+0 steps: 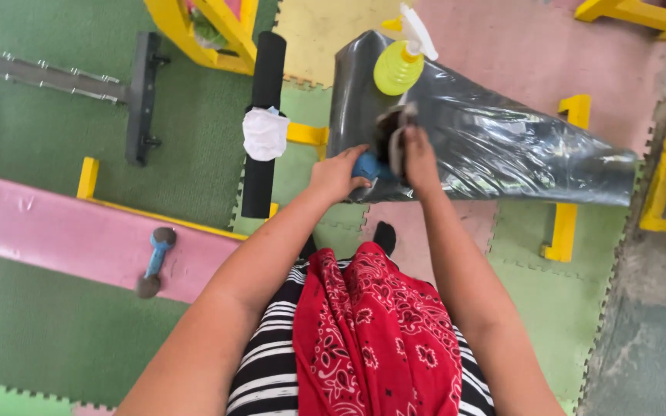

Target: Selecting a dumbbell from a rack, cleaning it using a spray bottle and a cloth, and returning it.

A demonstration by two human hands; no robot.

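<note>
Closest in, a red paisley cloth [375, 339] hangs down over a black-and-white striped top [264, 377]. Both arms reach up toward twelve o'clock. The left hand [337, 173] is curled around a small blue dumbbell [365, 166], fingers clamped on its handle; the weight sits right at the hand's three o'clock, touching it. The right hand [419, 158] grips the dumbbell's grey end [393, 139], which rises at its ten o'clock. The dumbbell's long axis runs from roughly seven o'clock up to one o'clock, the far end pointing away from the body. It's pressed against the near edge of the surface [502, 146], a dark padded bench wrapped in shiny clear plastic, stretching off toward four o'clock. Further along that surface, at twelve o'clock from the hands, stands a lime-green spray bottle [398, 65] with a white trigger head and yellow nozzle. Out at nine o'clock, a second blue dumbbell [156, 262] lies on a pink bench [55, 231], its axis near vertical. Beyond, a white cloth [265, 132] drapes over a black roller pad [264, 115].
</note>
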